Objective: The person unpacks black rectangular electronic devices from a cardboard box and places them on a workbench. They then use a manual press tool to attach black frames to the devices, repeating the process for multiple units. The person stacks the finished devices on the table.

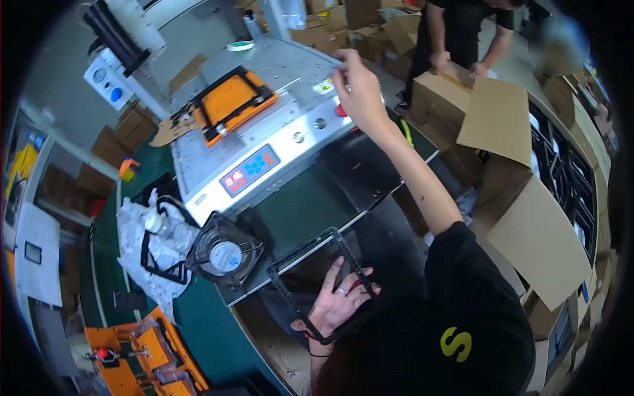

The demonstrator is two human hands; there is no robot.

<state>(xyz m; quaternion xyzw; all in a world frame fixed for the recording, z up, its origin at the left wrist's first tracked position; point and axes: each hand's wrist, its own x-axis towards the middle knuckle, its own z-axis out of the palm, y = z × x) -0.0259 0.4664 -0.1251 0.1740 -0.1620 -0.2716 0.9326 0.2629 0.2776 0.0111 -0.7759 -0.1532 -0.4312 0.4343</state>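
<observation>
My left hand has a thin black rectangular frame hooked between its thumb and fingers. The fingers spread across the frame's opening, and the frame hangs tilted by the table's front edge. Above the right front corner of a grey bench machine is my right hand, its fingers bent and apart, with nothing visible in them. Close under that wrist sits a red button. On the machine's top, an orange fixture carries black frame-like bars. A lit control panel is on its front.
A black fan and a crumpled white plastic bag lie on the green table. Another orange fixture stands at lower left. At right are open cardboard boxes and many black frames. Another person's hands rest on a carton.
</observation>
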